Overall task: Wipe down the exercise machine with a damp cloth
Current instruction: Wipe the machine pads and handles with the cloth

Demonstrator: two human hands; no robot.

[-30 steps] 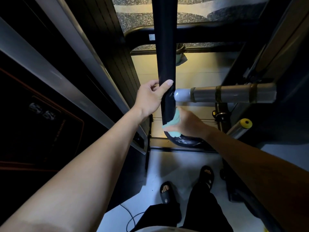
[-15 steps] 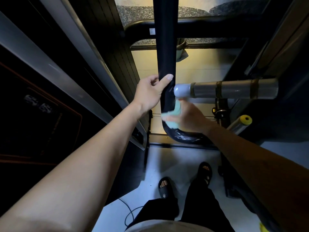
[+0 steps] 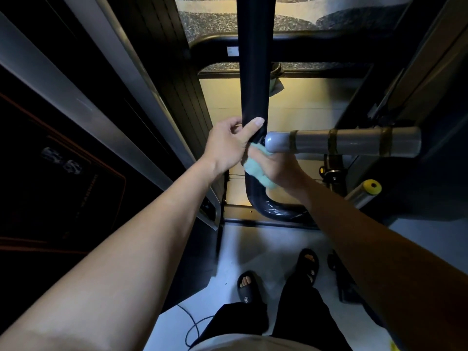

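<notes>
A thick black tube [image 3: 254,72] of the exercise machine runs down the middle and bends to the right near the floor. My left hand [image 3: 229,144] grips this tube, thumb across its front. Just below it, my right hand [image 3: 277,168] holds a light green cloth [image 3: 255,169] bunched against the tube. A grey handle bar [image 3: 342,144] with brown tape bands sticks out to the right, directly above my right hand.
A silver frame rail [image 3: 83,107] slants along the left beside dark panels. A yellow-capped roller [image 3: 371,187] sits at the right. My feet in black sandals [image 3: 247,287] stand on the pale floor, and a thin cable [image 3: 191,328] lies beside them.
My right hand has slid the cloth up the black tube, from near the bend to just under my left hand. The left hand has kept its grip.
</notes>
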